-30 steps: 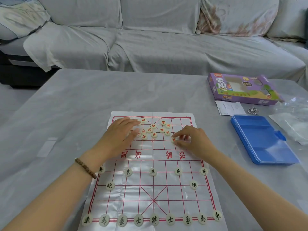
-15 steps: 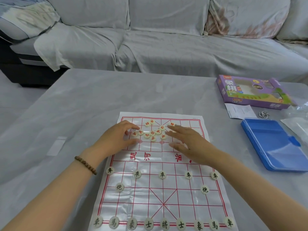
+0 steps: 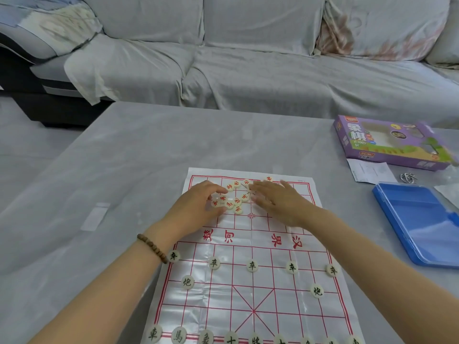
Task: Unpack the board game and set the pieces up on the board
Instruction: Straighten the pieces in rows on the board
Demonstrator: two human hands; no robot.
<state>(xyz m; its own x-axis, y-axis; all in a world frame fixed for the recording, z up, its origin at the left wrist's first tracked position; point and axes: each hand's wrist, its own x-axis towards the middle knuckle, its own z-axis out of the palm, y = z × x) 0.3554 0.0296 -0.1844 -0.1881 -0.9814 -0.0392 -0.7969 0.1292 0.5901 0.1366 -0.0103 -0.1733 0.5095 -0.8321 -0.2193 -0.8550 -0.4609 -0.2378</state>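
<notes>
A plastic xiangqi board [image 3: 250, 289] with red lines lies on the grey table [image 3: 124, 170]. Black-lettered pieces stand on its near half: soldiers [image 3: 252, 265], cannons [image 3: 187, 281] and a back row [image 3: 177, 335] at the bottom edge. Several red-lettered pieces [image 3: 233, 201] sit in a loose cluster on the far half. My left hand [image 3: 196, 207] lies against the cluster's left side, fingers and thumb loosely curved around it. My right hand [image 3: 275, 201] lies flat on the cluster's right side with straight fingers, hiding some pieces.
A purple game box [image 3: 387, 142] lies at the table's far right, with a paper slip [image 3: 370, 171] and a small metal ring [image 3: 407, 177] in front of it. A blue plastic case [image 3: 422, 224] and clear bag [image 3: 449, 192] sit right of the board. A grey sofa [image 3: 248, 70] stands behind.
The view shifted left. My right hand straightened from a curled grip near a piece and moved left onto the cluster. The red pieces were pushed closer together.
</notes>
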